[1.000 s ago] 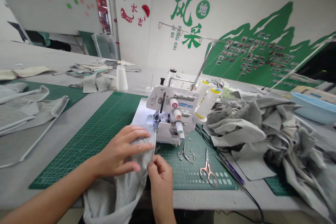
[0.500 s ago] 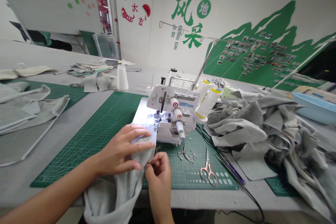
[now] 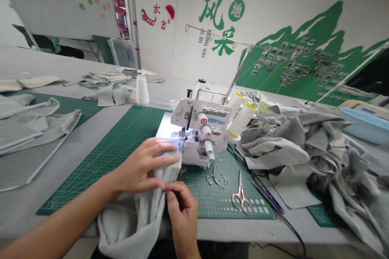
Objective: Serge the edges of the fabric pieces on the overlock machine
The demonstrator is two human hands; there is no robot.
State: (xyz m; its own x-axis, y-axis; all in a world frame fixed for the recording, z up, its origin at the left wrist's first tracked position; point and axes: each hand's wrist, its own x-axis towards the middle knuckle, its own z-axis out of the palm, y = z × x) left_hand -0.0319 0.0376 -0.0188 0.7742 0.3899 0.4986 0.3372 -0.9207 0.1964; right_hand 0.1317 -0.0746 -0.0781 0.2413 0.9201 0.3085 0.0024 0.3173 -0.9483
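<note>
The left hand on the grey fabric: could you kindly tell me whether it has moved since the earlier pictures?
Yes: the left hand has shifted slightly up the view, toward the back of the white overlock machine, which stays nearly fixed.

Garment sewing workshop: a long worktable [image 3: 57, 62] carries an overlock sewing machine [image 3: 197, 129], green cutting mats [image 3: 121, 149], thread cones [image 3: 142, 90] and heaped grey knit fabric [image 3: 288, 149], below a green photo mural [image 3: 304, 64] at upper right.
</note>
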